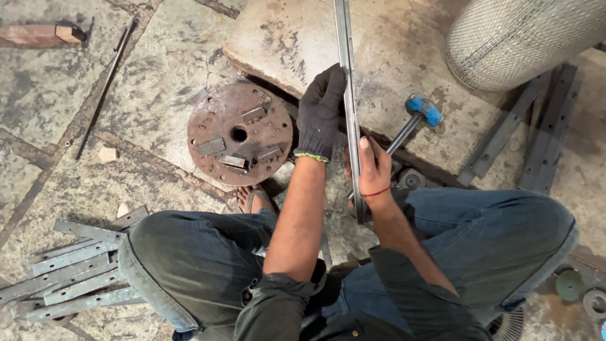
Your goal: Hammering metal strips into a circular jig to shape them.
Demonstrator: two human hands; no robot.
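Seen from above, squatting on a stone floor [158, 82] in dark trousers. Left hand [320, 113], in a black glove, closed around a long flat metal bar [346, 76] at the centre of the frame. Right hand [374, 170], bare with a red thread at the wrist, gripping the same bar lower down, thumb pressed along its edge. Bar running almost straight from the top edge of the frame down to just below the right hand, lying over a raised stone slab [404, 57] in the upper middle. Just left of the gloved hand, a rusty round disc [240, 134] with a centre hole and small blocks on its face. Right of the bar, a hammer [413, 120] with a blue head resting on the slab. Lower left, a pile of grey flat strips [69, 278]. Right side, 2 more strips [543, 132] leaning beside a mesh cylinder [524, 38] in the upper right corner. Thin rod [104, 88] lying at upper left.
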